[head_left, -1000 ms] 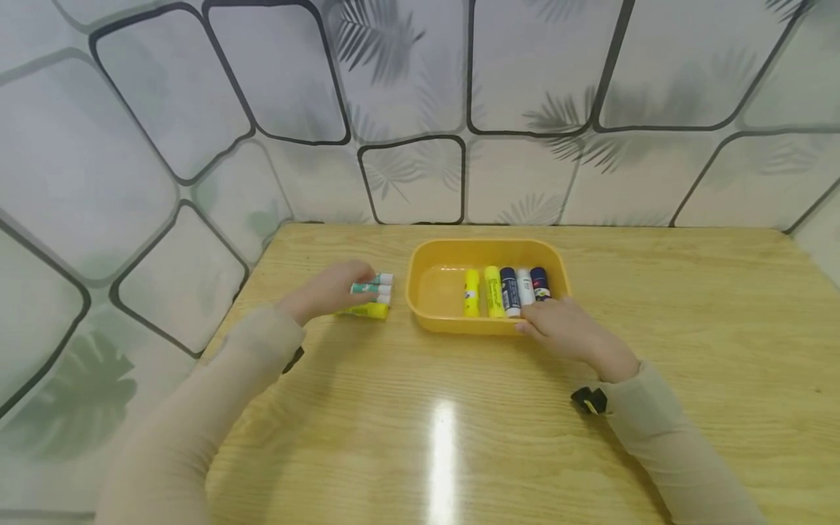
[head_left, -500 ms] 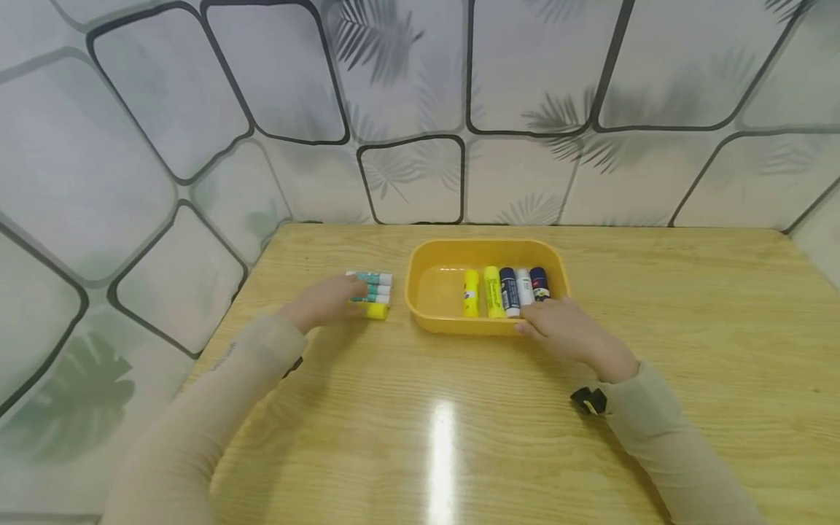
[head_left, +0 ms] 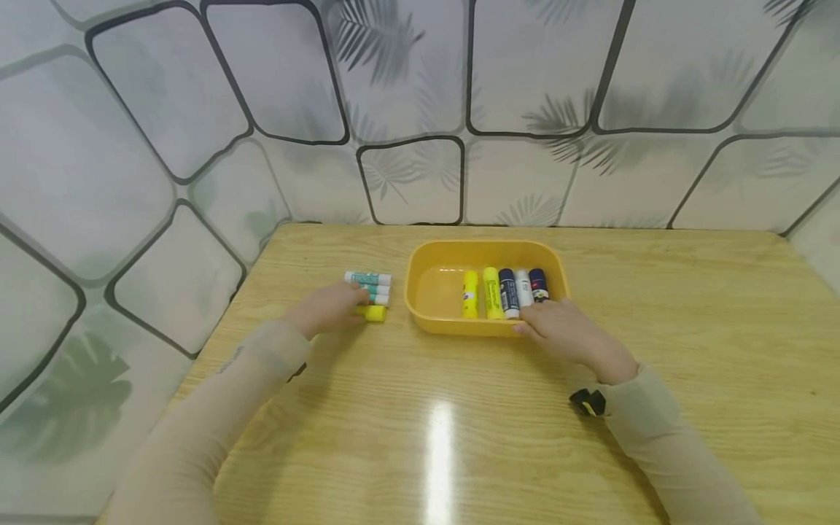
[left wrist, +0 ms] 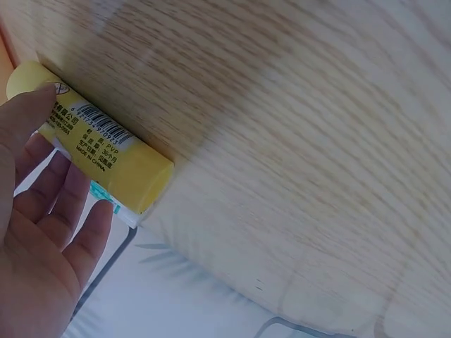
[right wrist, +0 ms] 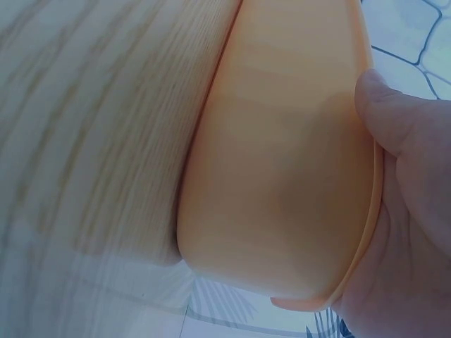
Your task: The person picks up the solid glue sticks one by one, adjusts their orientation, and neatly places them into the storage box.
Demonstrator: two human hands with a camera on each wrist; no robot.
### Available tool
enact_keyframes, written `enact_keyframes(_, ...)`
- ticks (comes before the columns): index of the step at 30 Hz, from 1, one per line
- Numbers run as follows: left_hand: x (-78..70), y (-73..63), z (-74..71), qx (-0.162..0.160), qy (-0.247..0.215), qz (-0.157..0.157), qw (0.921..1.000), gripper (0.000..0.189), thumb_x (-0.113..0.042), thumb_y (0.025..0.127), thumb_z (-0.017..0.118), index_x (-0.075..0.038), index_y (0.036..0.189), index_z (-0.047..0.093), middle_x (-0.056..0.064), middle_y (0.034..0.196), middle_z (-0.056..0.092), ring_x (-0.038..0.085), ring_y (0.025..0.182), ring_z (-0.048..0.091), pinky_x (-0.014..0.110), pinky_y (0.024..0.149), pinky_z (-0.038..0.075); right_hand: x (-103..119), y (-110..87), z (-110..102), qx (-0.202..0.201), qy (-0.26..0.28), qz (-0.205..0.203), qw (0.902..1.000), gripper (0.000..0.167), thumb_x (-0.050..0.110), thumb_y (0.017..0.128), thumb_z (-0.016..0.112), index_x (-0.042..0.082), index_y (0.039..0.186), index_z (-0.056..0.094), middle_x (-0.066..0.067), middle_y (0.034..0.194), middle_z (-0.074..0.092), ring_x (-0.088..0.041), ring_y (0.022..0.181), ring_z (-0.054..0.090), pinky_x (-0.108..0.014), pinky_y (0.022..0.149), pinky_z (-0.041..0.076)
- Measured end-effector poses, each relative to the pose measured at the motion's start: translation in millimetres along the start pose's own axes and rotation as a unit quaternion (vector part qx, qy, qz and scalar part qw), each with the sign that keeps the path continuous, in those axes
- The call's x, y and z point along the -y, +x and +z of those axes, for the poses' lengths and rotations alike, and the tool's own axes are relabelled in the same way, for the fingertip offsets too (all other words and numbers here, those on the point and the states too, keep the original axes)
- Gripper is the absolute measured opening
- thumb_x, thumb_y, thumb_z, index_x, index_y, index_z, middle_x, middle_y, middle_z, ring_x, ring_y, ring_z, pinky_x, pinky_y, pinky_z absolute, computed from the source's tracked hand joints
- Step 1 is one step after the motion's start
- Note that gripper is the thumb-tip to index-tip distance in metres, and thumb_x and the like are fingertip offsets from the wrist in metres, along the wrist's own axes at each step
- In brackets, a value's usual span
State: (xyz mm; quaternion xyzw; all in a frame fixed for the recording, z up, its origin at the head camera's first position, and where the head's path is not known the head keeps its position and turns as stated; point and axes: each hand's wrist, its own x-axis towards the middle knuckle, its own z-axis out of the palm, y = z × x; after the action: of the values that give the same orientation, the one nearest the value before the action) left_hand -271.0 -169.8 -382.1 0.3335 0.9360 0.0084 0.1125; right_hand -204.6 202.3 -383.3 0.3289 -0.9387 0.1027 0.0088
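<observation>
My left hand [head_left: 328,308] is at the glue sticks lying left of the tray. In the left wrist view its thumb lies on a yellow glue stick [left wrist: 116,144] with a barcode label, and the fingers curl behind it. Beyond that lie teal-and-white glue sticks [head_left: 369,278], partly covered by the hand. My right hand [head_left: 567,332] grips the front right rim of a yellow plastic tray [head_left: 436,324], thumb outside and fingers over the edge. Inside the tray several glue sticks stand in a row: yellow ones [head_left: 470,295], dark blue ones [head_left: 508,293] and a white one [head_left: 523,287].
The wooden table [head_left: 367,423] meets a patterned wall [head_left: 512,175] at the back and on the left. A gap of bare table separates the loose glue sticks from the tray. A bright reflection crosses the table's front.
My left hand has drawn back toward me, from over the teal-and-white glue sticks to the yellow one, uncovering more of the far sticks. The right hand and tray have stayed put.
</observation>
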Motion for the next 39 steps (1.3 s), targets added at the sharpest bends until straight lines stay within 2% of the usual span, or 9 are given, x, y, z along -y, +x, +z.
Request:
enact_keyframes(6, -2.9, -0.6, -0.9, 0.019, 0.011, -0.012, 0.9997, 0.023, -0.02, 0.081, 0.064, -0.008, 0.099, 0.057, 0.003, 0.092, 0.055, 0.017, 0.083, 0.051, 0.033, 0.075, 0.044, 1, -0.4, -1, -0.002, 0.001, 0.003, 1.0, 0.019, 0.024, 0.09, 0.05, 0.016, 0.073, 0.049, 0.0, 0.077, 0.056, -0.018, 0.07, 0.051, -0.036, 0.062, 0.035)
enact_keyframes(11, -4.6, -1.4, 0.4, 0.017, 0.008, -0.013, 0.9997, 0.027, -0.019, 0.081, 0.065, -0.007, 0.104, 0.057, 0.006, 0.101, 0.056, 0.021, 0.09, 0.053, 0.036, 0.08, 0.043, 1, -0.1, 0, 0.002, -0.004, 0.007, 1.0, 0.019, 0.025, 0.091, 0.049, 0.016, 0.074, 0.05, 0.0, 0.077, 0.056, -0.018, 0.07, 0.051, -0.036, 0.063, 0.036)
enact_keyframes(19, -3.1, 0.3, 9.3, -0.002, 0.002, -0.01, 0.9999, 0.023, -0.018, 0.082, 0.063, -0.006, 0.102, 0.058, 0.005, 0.096, 0.057, 0.017, 0.085, 0.052, 0.034, 0.078, 0.043, 4, -5.7, 1, 0.011, -0.034, 0.021, 0.9991, 0.02, 0.028, 0.092, 0.046, 0.013, 0.08, 0.051, -0.001, 0.077, 0.05, -0.021, 0.074, 0.047, -0.04, 0.068, 0.036)
enact_keyframes(26, -4.3, -2.0, 7.5, -0.016, 0.001, -0.012, 0.9998, 0.024, -0.017, 0.082, 0.063, -0.007, 0.103, 0.058, 0.004, 0.095, 0.056, 0.018, 0.083, 0.051, 0.034, 0.075, 0.043, 10, -11.0, -1, 0.003, -0.068, 0.025, 0.9974, 0.02, 0.027, 0.092, 0.047, 0.007, 0.09, 0.048, -0.007, 0.083, 0.053, -0.027, 0.08, 0.049, -0.045, 0.076, 0.034)
enact_keyframes(32, -6.7, -2.6, 7.3, -0.011, 0.014, -0.02, 0.9996, 0.028, -0.019, 0.083, 0.062, -0.006, 0.107, 0.057, 0.006, 0.097, 0.056, 0.018, 0.083, 0.052, 0.033, 0.075, 0.044, 11, -12.1, 0, 0.003, -0.069, 0.02, 0.9974, 0.023, 0.028, 0.091, 0.048, 0.005, 0.093, 0.046, -0.008, 0.084, 0.052, -0.027, 0.079, 0.048, -0.044, 0.077, 0.033)
enact_keyframes(39, -7.5, -0.9, 7.5, 0.004, 0.022, -0.034, 0.9992, 0.028, -0.02, 0.085, 0.06, -0.006, 0.108, 0.056, 0.006, 0.098, 0.055, 0.018, 0.084, 0.052, 0.034, 0.076, 0.044, 9, -11.0, 3, -0.003, -0.07, 0.02, 0.9973, 0.024, 0.028, 0.091, 0.048, 0.005, 0.092, 0.046, -0.008, 0.082, 0.052, -0.027, 0.078, 0.048, -0.042, 0.072, 0.034)
